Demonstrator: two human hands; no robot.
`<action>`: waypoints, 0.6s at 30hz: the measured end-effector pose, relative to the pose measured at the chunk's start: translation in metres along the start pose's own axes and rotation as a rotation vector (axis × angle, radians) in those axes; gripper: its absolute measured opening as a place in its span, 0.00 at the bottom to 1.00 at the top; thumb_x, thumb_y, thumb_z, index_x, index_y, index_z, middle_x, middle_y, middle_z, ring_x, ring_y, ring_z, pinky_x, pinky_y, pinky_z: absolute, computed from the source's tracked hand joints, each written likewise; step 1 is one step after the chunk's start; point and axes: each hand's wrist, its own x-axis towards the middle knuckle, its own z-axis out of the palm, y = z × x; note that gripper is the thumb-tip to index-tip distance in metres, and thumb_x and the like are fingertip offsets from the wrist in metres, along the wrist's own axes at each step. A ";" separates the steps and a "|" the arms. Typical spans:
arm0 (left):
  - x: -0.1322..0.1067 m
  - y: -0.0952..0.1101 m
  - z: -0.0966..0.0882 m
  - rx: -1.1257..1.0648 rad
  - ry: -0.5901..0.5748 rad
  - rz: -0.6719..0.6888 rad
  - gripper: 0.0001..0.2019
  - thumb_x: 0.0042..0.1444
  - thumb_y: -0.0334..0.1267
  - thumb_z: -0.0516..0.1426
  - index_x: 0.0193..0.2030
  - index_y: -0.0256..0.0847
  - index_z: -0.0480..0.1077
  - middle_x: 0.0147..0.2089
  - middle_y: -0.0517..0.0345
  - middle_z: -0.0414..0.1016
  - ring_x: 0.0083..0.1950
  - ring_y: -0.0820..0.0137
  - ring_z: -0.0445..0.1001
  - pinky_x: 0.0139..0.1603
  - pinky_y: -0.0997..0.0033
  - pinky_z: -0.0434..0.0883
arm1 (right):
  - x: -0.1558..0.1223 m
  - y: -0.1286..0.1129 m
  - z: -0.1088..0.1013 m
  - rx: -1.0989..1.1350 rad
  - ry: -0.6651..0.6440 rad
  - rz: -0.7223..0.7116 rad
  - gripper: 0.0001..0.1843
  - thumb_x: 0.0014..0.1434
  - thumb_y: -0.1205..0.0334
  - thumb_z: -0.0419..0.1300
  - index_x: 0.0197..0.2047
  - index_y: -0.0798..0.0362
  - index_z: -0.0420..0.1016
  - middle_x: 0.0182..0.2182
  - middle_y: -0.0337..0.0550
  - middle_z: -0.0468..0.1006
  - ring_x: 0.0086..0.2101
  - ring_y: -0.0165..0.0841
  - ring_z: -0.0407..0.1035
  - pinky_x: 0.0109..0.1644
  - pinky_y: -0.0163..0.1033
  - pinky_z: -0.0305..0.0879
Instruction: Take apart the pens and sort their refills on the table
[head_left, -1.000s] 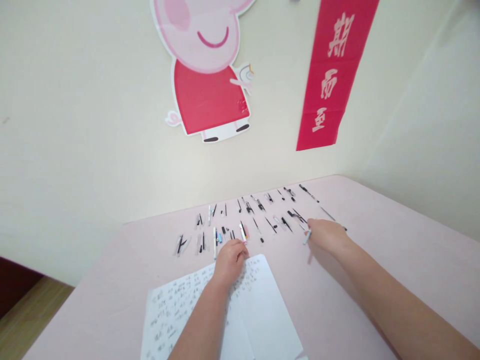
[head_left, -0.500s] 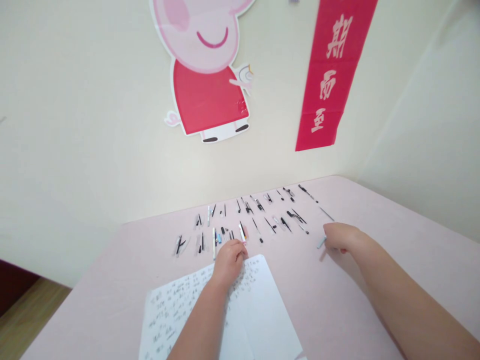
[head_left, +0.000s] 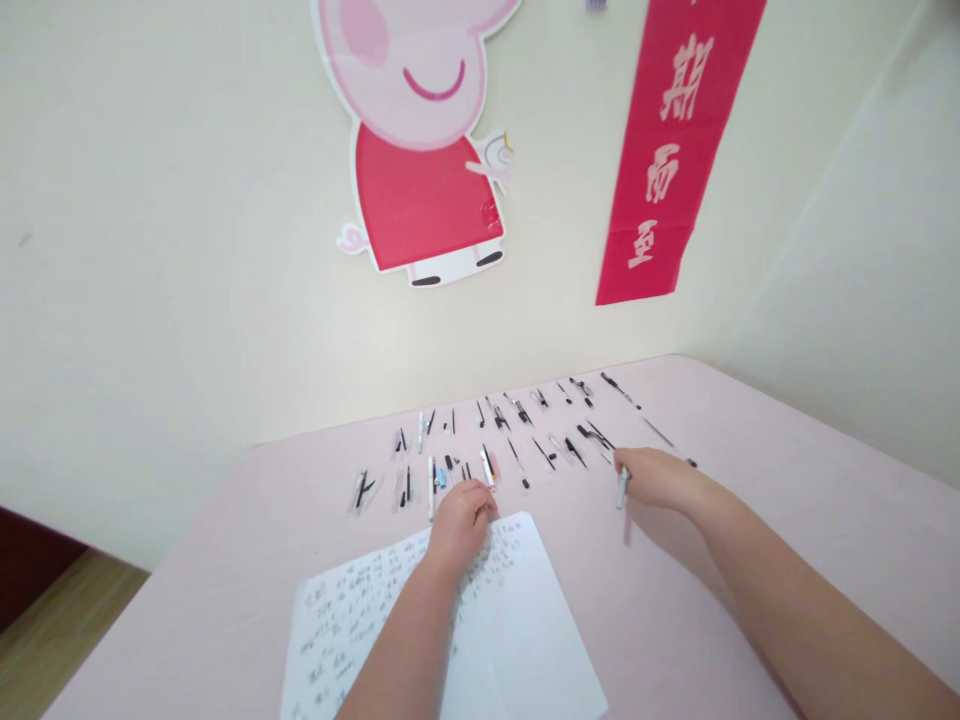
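Note:
My right hand (head_left: 654,478) is closed on a pale blue-grey pen (head_left: 622,490); its end sticks out below the fingers, just over the cloth. Right by it, at the end of the nearer row, lie black pen parts (head_left: 598,435). My left hand (head_left: 460,520) rests at the top edge of a white sheet of paper (head_left: 517,620) covered in handwriting. Its fingers are curled, and whatever they may hold is hidden. Just beyond those fingertips lies a white pen (head_left: 487,466), near a small blue piece (head_left: 441,479).
Two rows of pens and pen parts spread over the pink tablecloth (head_left: 225,600). A long thin pen refill (head_left: 658,432) lies at the far right, with a small dark piece (head_left: 691,463) near it. Behind the table rises a wall with a pig cutout (head_left: 427,200) and a red banner (head_left: 679,150).
My right hand has moved left with the pen, which now points more steeply downward. A small dark piece shows where the hand was. My left hand stays in place.

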 end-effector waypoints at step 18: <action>0.000 0.020 0.004 -0.130 -0.023 0.088 0.13 0.51 0.30 0.54 0.44 0.42 0.71 0.39 0.55 0.72 0.42 0.69 0.68 0.44 0.69 0.64 | -0.011 -0.095 0.057 0.974 0.103 -0.482 0.15 0.49 0.71 0.55 0.42 0.53 0.66 0.31 0.39 0.72 0.31 0.29 0.67 0.35 0.34 0.63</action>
